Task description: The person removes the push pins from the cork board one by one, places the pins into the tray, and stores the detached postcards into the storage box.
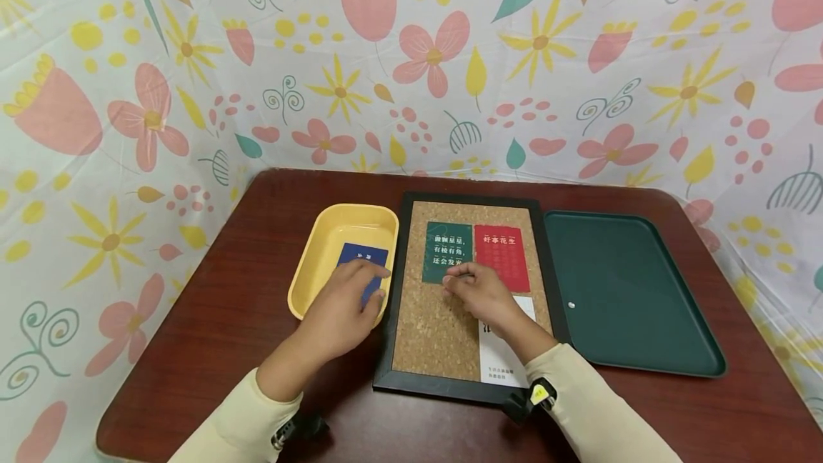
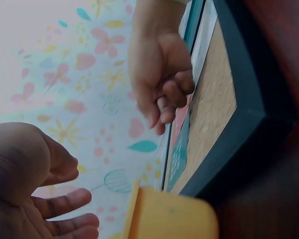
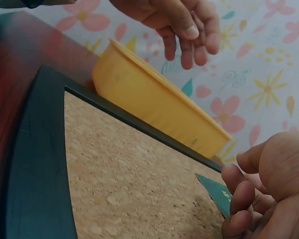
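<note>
My left hand [image 1: 341,309] hovers over a yellow plastic tray [image 1: 321,234], its fingers relaxed and apart. Inside that tray lies a blue card [image 1: 361,252] with white writing, partly hidden by the hand. Over a black-framed corkboard [image 1: 431,341] hangs my right hand [image 1: 485,299], fingers loosely curled; no object shows in it. Its fingertips overlap the lower corner of a green card [image 1: 448,238] on the cork. Beside this is a red card [image 1: 501,259], and below the red one a white card [image 1: 498,359], partly covered by the right hand and wrist.
To the right of the board lies a dark green tray [image 1: 624,277] with a small shiny white round piece [image 1: 571,304] near its left edge. Everything rests on a dark reddish wooden table [image 1: 212,291]. A flower-patterned cloth [image 1: 437,134] hangs behind and at the sides.
</note>
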